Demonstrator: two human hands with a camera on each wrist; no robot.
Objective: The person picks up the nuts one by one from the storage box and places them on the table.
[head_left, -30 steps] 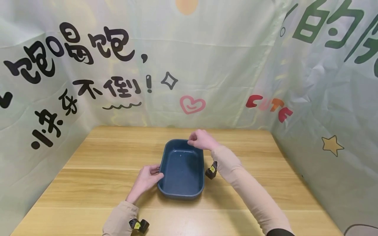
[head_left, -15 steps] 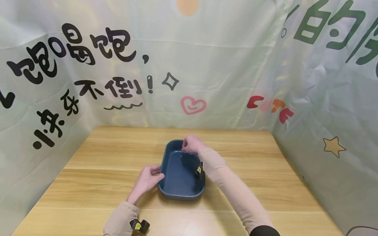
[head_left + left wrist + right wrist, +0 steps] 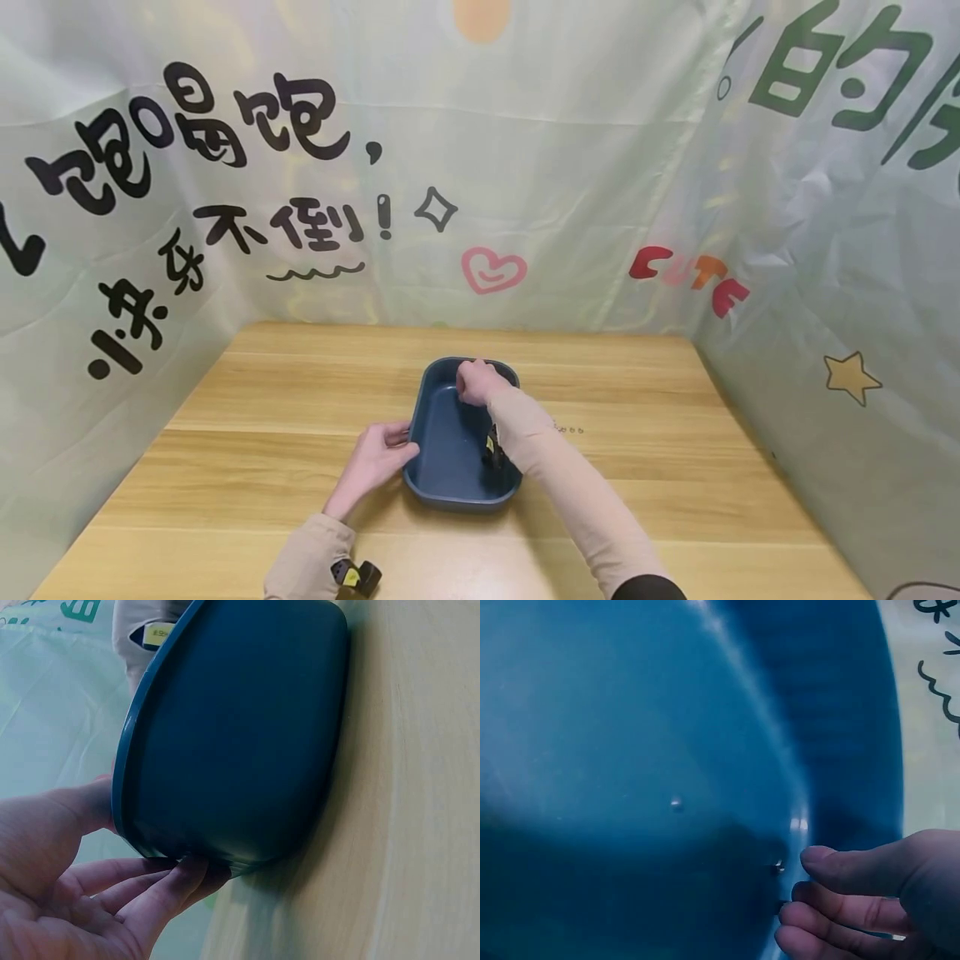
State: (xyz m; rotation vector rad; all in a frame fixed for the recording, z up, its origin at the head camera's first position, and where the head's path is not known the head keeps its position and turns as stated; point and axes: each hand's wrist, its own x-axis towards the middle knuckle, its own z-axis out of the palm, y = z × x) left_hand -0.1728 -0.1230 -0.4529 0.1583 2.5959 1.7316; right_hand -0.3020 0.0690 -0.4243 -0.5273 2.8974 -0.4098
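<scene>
A dark blue rectangular plastic tub [image 3: 450,450] stands on the wooden table. My left hand [image 3: 372,458] grips its left wall, thumb over the rim and fingers against the outside. In the left wrist view, the fingertips of the left hand [image 3: 112,900] press the tub's outer wall. My right hand [image 3: 480,385] is down inside the far end of the tub. In the right wrist view, its thumb and curled fingers stand slightly apart. Right at these fingertips lies a tiny shiny metal piece [image 3: 778,866]. Another shiny bit [image 3: 676,802] lies farther out on the tub floor.
Several tiny ring-like pieces [image 3: 572,430] lie in a row on the table [image 3: 637,483], right of the tub, partly hidden by the right forearm. A printed cloth [image 3: 555,183] hangs behind the table and at both sides.
My right hand has moved from the tub's far rim leftward and down into it. The small pieces on the table have come into view beside the forearm. The left hand keeps its hold.
</scene>
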